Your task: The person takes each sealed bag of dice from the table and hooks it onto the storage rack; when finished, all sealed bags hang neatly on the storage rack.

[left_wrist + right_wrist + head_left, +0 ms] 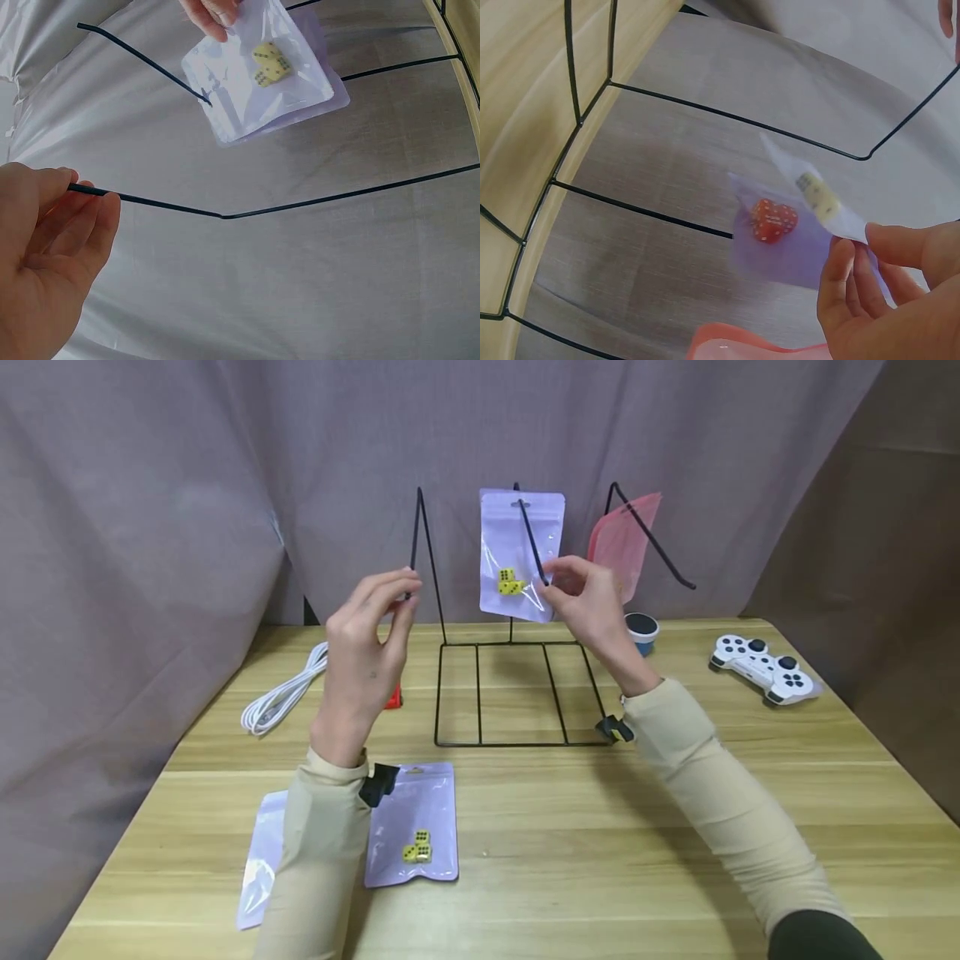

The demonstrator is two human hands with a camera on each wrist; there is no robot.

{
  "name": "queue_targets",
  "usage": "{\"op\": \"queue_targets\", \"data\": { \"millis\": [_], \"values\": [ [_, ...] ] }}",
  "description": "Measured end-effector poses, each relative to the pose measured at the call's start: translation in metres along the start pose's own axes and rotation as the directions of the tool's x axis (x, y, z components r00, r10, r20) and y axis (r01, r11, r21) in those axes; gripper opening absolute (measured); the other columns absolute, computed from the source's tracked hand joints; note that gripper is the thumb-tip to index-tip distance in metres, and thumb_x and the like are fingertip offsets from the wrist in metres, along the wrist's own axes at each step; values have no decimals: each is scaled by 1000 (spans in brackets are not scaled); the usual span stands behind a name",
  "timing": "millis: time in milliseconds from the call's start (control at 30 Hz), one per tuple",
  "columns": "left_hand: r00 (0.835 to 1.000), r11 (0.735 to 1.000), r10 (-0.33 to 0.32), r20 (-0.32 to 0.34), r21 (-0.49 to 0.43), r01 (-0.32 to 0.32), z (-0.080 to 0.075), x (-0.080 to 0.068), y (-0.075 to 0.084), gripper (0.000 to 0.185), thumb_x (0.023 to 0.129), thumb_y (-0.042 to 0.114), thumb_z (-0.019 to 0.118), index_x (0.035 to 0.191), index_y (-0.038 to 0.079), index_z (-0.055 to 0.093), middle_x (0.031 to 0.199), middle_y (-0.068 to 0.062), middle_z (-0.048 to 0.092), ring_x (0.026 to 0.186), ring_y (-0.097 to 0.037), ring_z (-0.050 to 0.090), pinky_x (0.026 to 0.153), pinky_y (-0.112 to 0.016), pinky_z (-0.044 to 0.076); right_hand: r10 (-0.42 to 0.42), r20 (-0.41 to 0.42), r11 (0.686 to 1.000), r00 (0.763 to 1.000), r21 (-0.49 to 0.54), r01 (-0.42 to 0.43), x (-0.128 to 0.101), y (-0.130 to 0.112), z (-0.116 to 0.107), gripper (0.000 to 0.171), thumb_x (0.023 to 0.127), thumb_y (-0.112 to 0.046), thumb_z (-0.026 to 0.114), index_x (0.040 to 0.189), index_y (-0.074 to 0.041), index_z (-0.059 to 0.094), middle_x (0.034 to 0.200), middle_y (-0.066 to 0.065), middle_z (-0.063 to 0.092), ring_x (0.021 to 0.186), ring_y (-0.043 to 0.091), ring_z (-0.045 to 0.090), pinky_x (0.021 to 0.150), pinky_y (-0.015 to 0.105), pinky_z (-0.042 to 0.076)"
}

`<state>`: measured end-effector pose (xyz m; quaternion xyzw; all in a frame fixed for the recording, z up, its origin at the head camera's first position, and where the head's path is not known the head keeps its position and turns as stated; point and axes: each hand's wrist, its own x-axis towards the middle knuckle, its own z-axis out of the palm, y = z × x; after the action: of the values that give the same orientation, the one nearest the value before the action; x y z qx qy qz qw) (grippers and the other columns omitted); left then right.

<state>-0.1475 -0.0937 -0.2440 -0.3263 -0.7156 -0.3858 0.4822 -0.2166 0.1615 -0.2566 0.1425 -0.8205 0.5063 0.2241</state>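
From above, the left hand pinches the wire rack's left hook; the right hand pinches the hanging dice pouch. Only the right wrist view shows red dice in a second pouch behind.

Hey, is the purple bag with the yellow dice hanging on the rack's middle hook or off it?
On it. The middle hook passes through the hole at the top of the purple bag, while the right hand pinches the bag's lower edge.

Wire rack thin black metal; pouch glossy plastic (clear front); table matt wood.
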Motion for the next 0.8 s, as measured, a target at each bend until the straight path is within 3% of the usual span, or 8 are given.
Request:
{"op": "queue_targets", "data": {
  "millis": [200,400,633,800],
  "values": [
    [1000,1000,13,22,25,-13,-1,0,1,13,91,0,61,100,-7,67,107,-15,65,95,-23,64,81,-23,53,-10,13,1000,1000,24,9,-6,5,2,28,88,-1,64,116,2,63,102,18,64,85,19,61,68,16,50],
    [1000,999,12,20,30,-12,-2,0,0,13,91,-1,61,100,-8,67,107,-16,65,94,-23,64,81,-23,53,-23,-23,997,999,67,25,-13,9,1,24,89,0,62,113,3,65,106,18,66,93,18,62,80,20,51],
    [1000,1000,14,14,18,-14,-1,0,0,13,90,-3,62,100,-8,67,107,-16,65,95,-23,64,81,-23,53,-65,-113,993,992,92,76,-29,10,-4,18,89,2,62,106,3,69,103,16,67,88,10,64,79,19,52],
    [999,999,36,23,29,-37,0,1,3,13,90,-3,61,100,-8,66,107,-17,65,94,-23,64,81,-22,53,-38,-167,988,985,140,62,-45,-1,-16,19,89,4,61,107,7,65,100,20,66,86,11,63,76,17,51]
  ]
}}
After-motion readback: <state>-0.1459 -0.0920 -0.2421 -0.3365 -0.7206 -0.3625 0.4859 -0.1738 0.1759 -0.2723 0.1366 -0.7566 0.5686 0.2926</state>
